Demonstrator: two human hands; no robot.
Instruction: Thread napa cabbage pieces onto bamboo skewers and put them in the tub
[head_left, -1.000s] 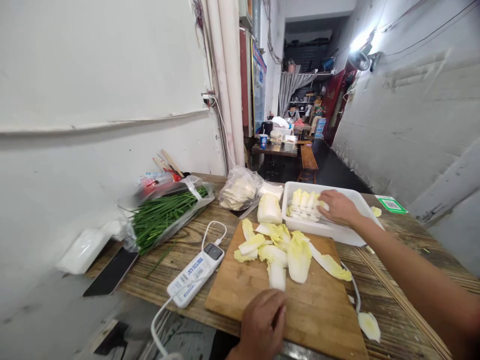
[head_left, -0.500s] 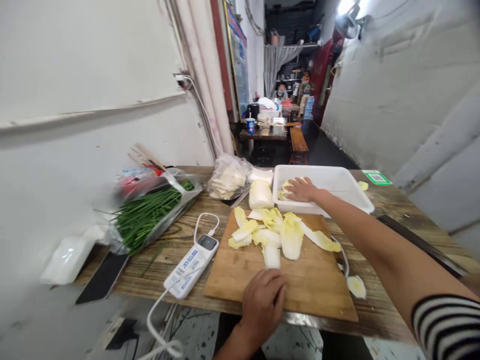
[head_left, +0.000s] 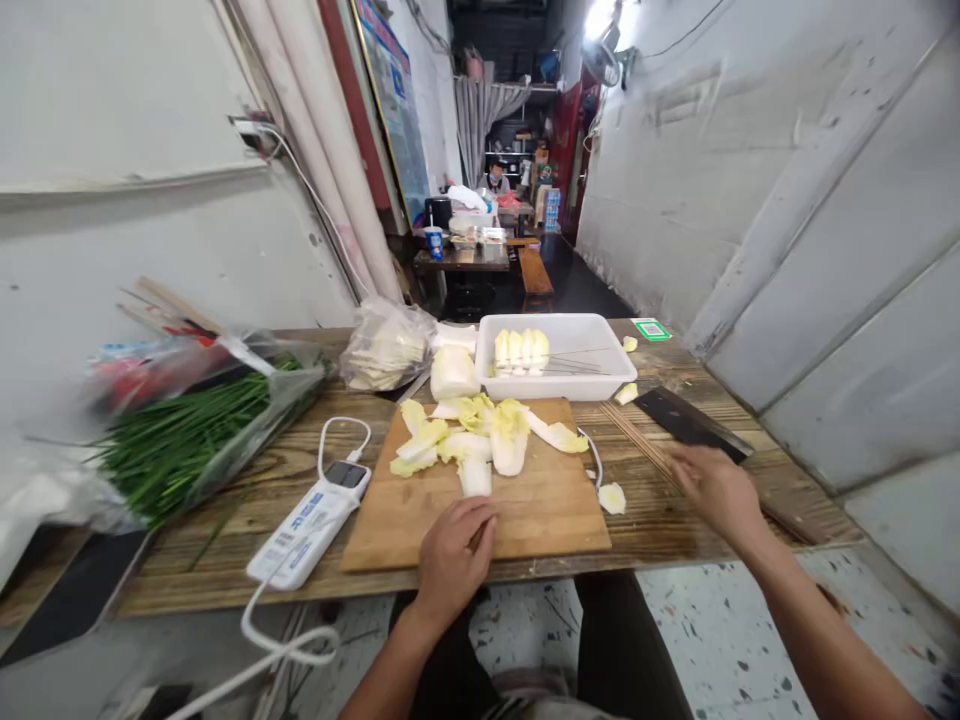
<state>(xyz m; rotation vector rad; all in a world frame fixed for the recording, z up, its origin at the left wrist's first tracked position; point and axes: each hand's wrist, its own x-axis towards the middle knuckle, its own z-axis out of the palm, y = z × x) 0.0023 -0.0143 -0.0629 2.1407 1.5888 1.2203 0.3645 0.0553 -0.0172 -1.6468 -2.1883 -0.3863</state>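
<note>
Cabbage leaves (head_left: pixel 510 440) lie right in front of the left fingers (head_left: pixel 466 512), fanned out loosely, probably so that any one can be lifted without unstacking the rest. Biggest first: the desk (head_left: pixel 645 525) carries the lot, stretching away beyond both sets of fingers. On it, under the left fingers, sits the cutting board (head_left: pixel 540 520), close in, likely to keep those leaves within easy reach. Past the board, farther from the fingers, there's the white tray (head_left: pixel 562 388), its raised walls presumably there to corral the skewered leaf rolls (head_left: pixel 521 350) lined up side by side. Now the dark cleaver blade (head_left: pixel 686 420), flat just beyond the right fingers (head_left: pixel 686 467), off the board, which seems to leave the leaves room. Cabbage chunk (head_left: pixel 454 373) next, beyond the leaves from the left fingers, out of the way yet handy. And down to the thinnest: wooden sticks (head_left: pixel 637 440), running from near the tray to the right fingers, ends conveniently towards them. Right fingers bend over those sticks; whether they grip any, I can't tell. Left fingers curl loosely near a white stalk, perhaps simply resting; whether anything's tucked inside, can't tell either.
</note>
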